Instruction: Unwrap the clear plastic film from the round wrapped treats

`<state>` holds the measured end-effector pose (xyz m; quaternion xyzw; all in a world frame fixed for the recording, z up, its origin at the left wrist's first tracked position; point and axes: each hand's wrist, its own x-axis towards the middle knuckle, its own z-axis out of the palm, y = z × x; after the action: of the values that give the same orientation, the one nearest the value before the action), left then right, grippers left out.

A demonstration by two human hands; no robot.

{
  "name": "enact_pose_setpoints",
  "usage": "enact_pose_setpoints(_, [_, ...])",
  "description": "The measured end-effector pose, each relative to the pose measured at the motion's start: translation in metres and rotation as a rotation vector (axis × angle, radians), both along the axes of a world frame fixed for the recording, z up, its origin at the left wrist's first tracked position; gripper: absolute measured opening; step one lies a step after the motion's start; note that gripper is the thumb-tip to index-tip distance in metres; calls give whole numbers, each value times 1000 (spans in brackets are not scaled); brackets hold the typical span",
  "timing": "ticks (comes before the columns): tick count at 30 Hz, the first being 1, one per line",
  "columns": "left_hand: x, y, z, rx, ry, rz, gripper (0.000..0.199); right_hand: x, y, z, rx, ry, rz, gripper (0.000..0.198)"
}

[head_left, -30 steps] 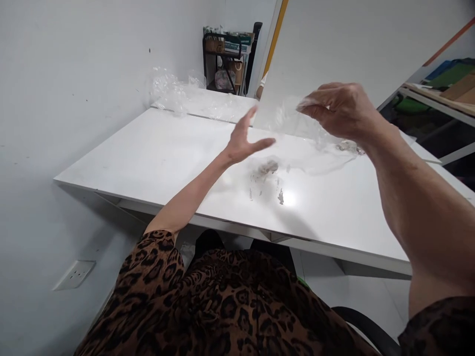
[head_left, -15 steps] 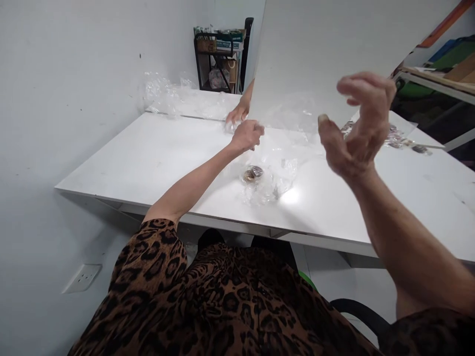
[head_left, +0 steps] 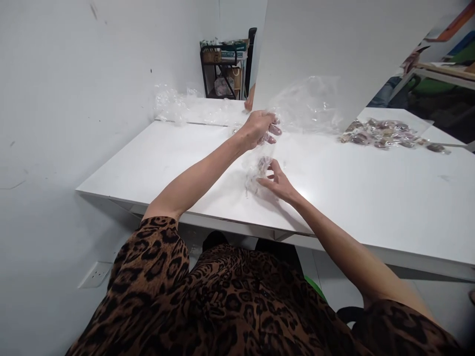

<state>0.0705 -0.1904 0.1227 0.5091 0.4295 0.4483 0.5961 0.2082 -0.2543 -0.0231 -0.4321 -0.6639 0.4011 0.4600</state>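
White tabletop fills the middle of the view, with a white partition board standing along its far edge at twelve o'clock. Up at eleven o'clock a heap of crumpled clear film lies on the next table, and out at two o'clock sits a pile of small wrapped pieces. Centre stage, a clear plastic bag billows up against the board, gripped at its near edge by the left hand, fingers curled tight into the film. Just below it, at six o'clock from that hand, the right hand lies low on the table, fingers spread, fingertips touching a small wrapped packet with something dark inside. That packet lies between the two hands, nearer the right, flat on the tabletop. Another person's hand peeks past the board's left edge.
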Motion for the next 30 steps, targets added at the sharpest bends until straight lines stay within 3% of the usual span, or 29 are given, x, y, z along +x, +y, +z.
enact_pose_setpoints(5, [5,-7,8,-158,-175,-56,14,-1,-4,11,-384,675,145,49])
enact_pose_setpoints(9, [17,-10,6,-245,-278,-43,9,-11,-9,10,-541,942,215,43])
enact_pose_setpoints(11, [23,-13,5,-267,-307,-57,8,-18,-10,6,-547,990,201,47])
enact_pose_setpoints(17, [18,-17,10,-230,-370,-96,20,-18,-11,-1,-372,1033,106,47])
enact_pose_setpoints(19, [12,-15,11,-203,-391,-80,22,-16,-10,-3,-386,1012,74,50])
enact_pose_setpoints(22, [4,-10,11,-181,-410,-45,25,-15,-9,-4,-458,972,-43,38])
enact_pose_setpoints(26, [-19,2,9,-137,-475,80,23,-6,-12,-1,-530,1004,-196,31])
enact_pose_setpoints(30, [-66,18,-2,-106,-573,308,12,30,-26,4,-591,907,-298,26])
